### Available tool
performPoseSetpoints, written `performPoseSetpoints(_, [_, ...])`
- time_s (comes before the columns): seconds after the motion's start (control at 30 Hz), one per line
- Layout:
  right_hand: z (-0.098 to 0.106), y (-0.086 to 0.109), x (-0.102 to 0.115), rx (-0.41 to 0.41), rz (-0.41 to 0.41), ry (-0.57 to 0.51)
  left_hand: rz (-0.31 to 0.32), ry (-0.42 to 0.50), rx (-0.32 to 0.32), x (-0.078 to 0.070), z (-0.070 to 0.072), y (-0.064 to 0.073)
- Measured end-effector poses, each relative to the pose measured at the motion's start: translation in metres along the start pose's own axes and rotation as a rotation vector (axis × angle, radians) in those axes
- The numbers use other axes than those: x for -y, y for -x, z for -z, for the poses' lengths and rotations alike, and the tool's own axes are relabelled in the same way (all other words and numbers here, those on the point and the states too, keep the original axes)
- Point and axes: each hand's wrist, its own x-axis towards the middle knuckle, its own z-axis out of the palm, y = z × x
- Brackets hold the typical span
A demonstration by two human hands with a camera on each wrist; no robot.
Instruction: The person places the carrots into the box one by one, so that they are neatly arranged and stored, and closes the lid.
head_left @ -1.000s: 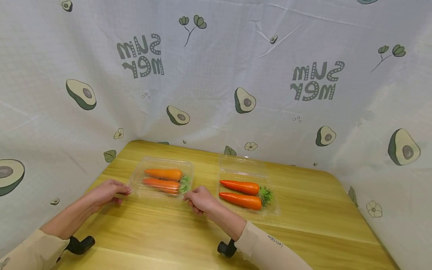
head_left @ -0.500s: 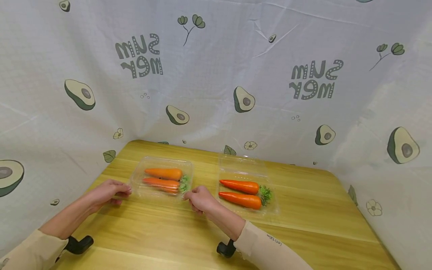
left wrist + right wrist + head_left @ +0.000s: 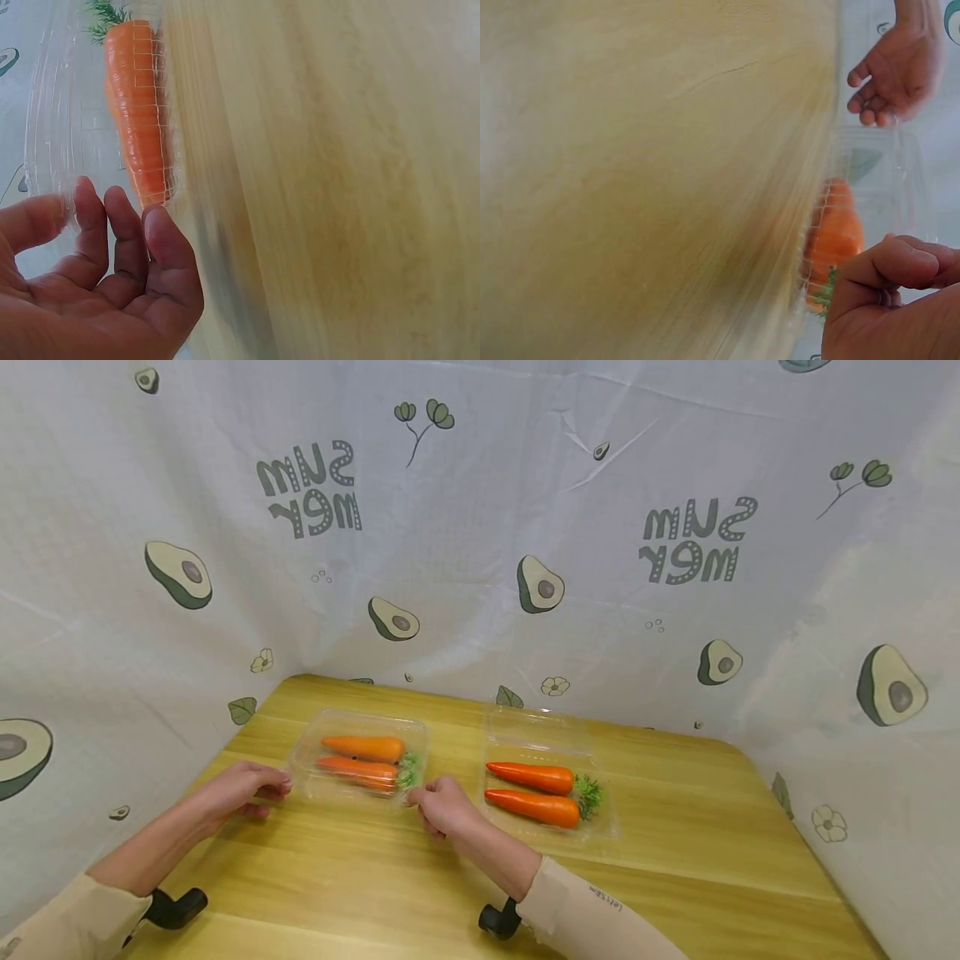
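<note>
A lidded clear plastic container [image 3: 307,768] stands on the left of the table, with two carrots [image 3: 363,747] and their green tops [image 3: 408,770] inside it. At its near left corner my left hand [image 3: 243,787] pinches the rim between thumb and fingertips; the left wrist view shows the thumb [image 3: 34,221] on one side of the plastic edge. My right hand [image 3: 446,806] pinches the near right corner, its thumb and forefinger together in the right wrist view. The plastic between them is hard to make out there.
To the right lies a second clear container [image 3: 536,728] with its lid up and two carrots [image 3: 532,777] in it. The wooden table [image 3: 352,877] meets a printed cloth [image 3: 465,527] at its back and sides.
The head view has shifted very slightly. Both hands stay at the container's near corners, and the carrots have not moved.
</note>
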Motion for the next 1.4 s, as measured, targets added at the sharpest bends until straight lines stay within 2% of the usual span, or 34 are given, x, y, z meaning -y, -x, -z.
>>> performPoseSetpoints(0.3, [0.001,0.004,0.000,0.015,0.011,0.006,0.021,-0.045,-0.056,-0.001,-0.004,0.000])
performPoseSetpoints(0.4, [0.004,0.006,0.000,0.027,0.010,0.012,0.024,-0.082,-0.097,-0.004,-0.004,0.002])
performPoseSetpoints(0.5, [0.008,0.009,0.002,0.033,0.010,0.030,0.001,-0.146,-0.151,-0.006,-0.004,0.004])
performPoseSetpoints(0.77, [0.019,0.021,0.006,0.052,-0.025,0.077,-0.170,-0.400,-0.345,-0.015,-0.007,0.010])
performPoseSetpoints(0.97, [0.026,0.032,0.008,0.048,-0.011,0.127,-0.297,-0.458,-0.457,-0.033,-0.018,0.015])
performPoseSetpoints(1.17, [0.040,0.046,0.015,0.072,0.045,0.198,-0.388,-0.499,-0.479,-0.054,-0.035,0.018])
performPoseSetpoints(1.4, [0.064,0.059,0.029,0.073,0.120,0.195,-0.472,-0.520,-0.433,-0.079,-0.060,0.017])
